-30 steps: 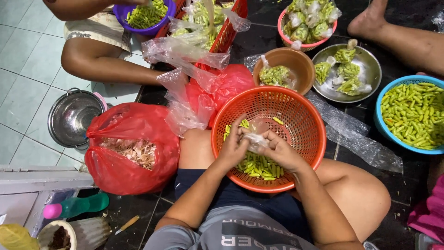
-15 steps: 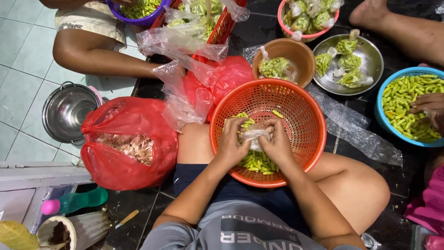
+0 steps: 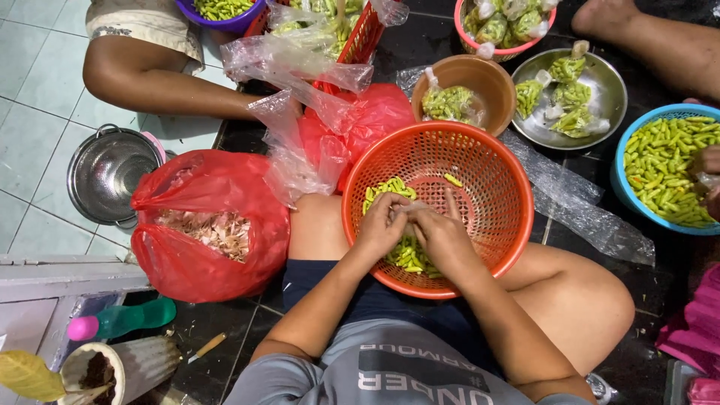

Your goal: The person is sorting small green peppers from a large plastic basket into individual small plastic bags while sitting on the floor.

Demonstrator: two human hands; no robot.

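While a person sits cross-legged on a dark tiled floor, an orange basket rests on their lap, and it serves as the landmark. Both hands meet inside it, over a heap of green chilies lying along its near-left wall. Left hand and right hand touch at the fingertips, fingers pinched closed around a small clear plastic bag held between them; what the bag contains cannot be told. One loose chili lies on the basket floor just beyond the hands. Left of the basket sits an open red bag holding pale scraps, and farther left a steel colander stands on lighter tiles. Crumpled clear bags pile up at the basket's upper left, over another red bag. Just behind the basket is a brown bowl with bagged chilies, and beside that a steel plate with more small filled bags. Right of the basket, a blue bowl is full of chilies, with another person's hand at its far edge.
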